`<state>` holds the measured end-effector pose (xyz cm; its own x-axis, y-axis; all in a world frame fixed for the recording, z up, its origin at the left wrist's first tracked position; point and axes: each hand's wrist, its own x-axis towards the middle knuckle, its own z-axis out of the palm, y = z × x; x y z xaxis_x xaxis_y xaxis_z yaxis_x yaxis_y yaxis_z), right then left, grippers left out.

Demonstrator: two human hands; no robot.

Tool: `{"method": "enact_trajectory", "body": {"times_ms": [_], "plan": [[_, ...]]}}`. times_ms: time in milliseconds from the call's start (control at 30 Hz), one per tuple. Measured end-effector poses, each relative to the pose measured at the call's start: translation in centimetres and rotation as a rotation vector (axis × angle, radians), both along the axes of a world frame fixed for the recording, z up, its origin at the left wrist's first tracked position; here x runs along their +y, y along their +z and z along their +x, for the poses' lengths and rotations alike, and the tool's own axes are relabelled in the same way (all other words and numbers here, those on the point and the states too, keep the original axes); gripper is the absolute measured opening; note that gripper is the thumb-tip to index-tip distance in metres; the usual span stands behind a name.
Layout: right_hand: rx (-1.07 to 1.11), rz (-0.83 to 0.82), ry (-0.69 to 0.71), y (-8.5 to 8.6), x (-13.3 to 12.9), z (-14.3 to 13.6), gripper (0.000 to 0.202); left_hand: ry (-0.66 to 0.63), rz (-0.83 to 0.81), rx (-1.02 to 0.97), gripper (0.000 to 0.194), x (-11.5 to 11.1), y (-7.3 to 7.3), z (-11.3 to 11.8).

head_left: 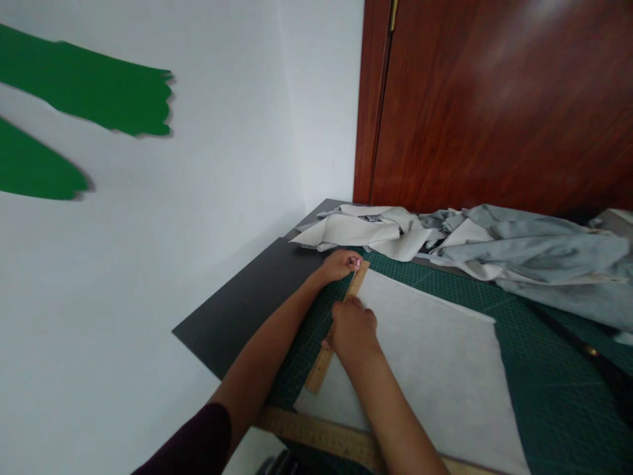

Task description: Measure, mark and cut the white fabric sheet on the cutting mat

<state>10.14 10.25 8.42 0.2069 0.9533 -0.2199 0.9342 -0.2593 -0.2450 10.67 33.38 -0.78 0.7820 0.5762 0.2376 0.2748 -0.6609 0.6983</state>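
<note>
My left hand (341, 265) is closed at the far end of a short wooden ruler (319, 371). A small pinkish spot shows at its fingertips, too small to make out. Closer to me, my right hand (353, 326) grips the middle of that ruler, thumb on its left side and fingers bent over the top. The ruler lies slantwise along the left edge of a whitish piece of cloth (435, 356), which has a folded strip along its far edge. Beneath the cloth is a green gridded cutting mat (548, 396).
Crumpled grey and cream fabric (539, 247) is heaped along the back of the table. Dark-handled scissors (591, 351) lie at the right. A longer wooden ruler (316, 432) runs along the front edge. A white wall (237, 165) borders the left, with a brown wooden door (494, 99) behind.
</note>
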Motion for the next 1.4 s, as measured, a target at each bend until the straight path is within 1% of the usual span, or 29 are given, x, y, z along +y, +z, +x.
{"method": "enact_trajectory", "body": {"times_ms": [100, 400, 667, 933, 1133, 1400], "plan": [[-0.005, 0.0, 0.0, -0.01, 0.02, 0.0, 0.059, 0.039, 0.027, 0.017, 0.03, -0.08, 0.03, -0.02], [-0.014, -0.009, 0.008, 0.02, 0.16, 0.0, 0.058, 0.163, 0.091, 0.023, 0.033, -0.38, -0.22, 0.39], [-0.018, -0.012, 0.008, 0.31, -0.19, -0.04, 0.053, 0.166, 0.058, 0.002, 0.033, -0.28, -0.19, 0.44], [-0.008, -0.003, 0.008, 0.23, -0.15, -0.05, 0.054, 0.174, 0.066, 0.01, 0.028, -0.47, -0.3, 0.34], [-0.001, -0.006, 0.009, 0.47, -0.2, -0.06, 0.054, 0.167, 0.09, 0.03, 0.03, -0.59, -0.05, 0.29], [-0.008, -0.003, 0.004, 0.48, -0.28, -0.17, 0.056, 0.162, 0.055, 0.056, 0.029, -0.08, -0.41, 0.32]]}}
